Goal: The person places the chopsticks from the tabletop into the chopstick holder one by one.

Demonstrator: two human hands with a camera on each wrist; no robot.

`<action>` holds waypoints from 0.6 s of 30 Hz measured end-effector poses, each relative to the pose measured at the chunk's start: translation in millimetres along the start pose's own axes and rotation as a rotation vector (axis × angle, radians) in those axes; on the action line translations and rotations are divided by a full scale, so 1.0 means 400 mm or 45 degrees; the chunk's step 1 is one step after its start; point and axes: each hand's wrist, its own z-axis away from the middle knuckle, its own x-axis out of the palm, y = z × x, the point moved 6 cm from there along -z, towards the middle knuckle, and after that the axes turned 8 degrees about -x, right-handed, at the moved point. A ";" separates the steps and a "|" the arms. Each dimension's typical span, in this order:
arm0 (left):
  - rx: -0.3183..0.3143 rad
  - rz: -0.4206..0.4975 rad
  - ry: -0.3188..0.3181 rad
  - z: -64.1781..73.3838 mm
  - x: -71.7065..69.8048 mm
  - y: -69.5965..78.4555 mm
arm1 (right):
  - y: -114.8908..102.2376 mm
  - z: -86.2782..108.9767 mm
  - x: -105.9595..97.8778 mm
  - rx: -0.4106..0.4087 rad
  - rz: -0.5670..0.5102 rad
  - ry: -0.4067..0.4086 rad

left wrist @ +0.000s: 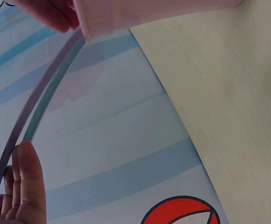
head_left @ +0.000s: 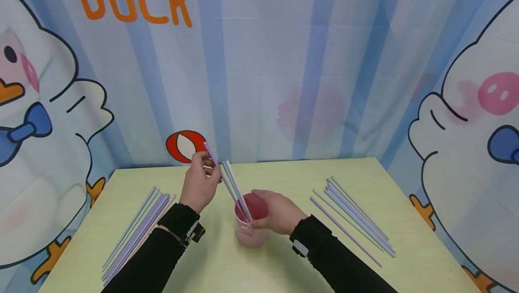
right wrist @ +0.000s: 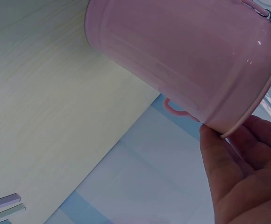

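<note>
A pink bucket (head_left: pixel 251 237) stands on the table in the middle. My right hand (head_left: pixel 279 212) grips its rim from the right, thumb on the near outer side and fingers at the far edge. My left hand (head_left: pixel 202 185) pinches a purple straw (head_left: pixel 211 154) near its upper end. That straw slants down into the bucket's mouth. Several pale straws (head_left: pixel 231 178) lean in the bucket beside it, touching the left rim. In the left wrist view, the purple straw (left wrist: pixel 39 88) runs next to a greenish one (left wrist: pixel 53 91). A small pink loop (right wrist: pixel 175 110) shows on the bucket's side.
Loose pastel straws (head_left: pixel 142 230) lie in a bundle at the left, partly hidden by the left sleeve. Another spread of straws (head_left: pixel 357 214) lies at the right. A printed duck curtain (head_left: pixel 259 67) hangs behind the table's far edge (head_left: pixel 300 162).
</note>
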 end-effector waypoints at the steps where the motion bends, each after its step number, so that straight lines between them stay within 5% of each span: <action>1: -0.007 -0.008 -0.002 0.002 0.005 -0.006 | -0.001 -0.001 0.000 -0.002 -0.003 -0.002; 18: -0.071 -0.217 -0.096 0.022 0.065 -0.060 | 0.000 0.000 0.000 0.048 -0.017 -0.016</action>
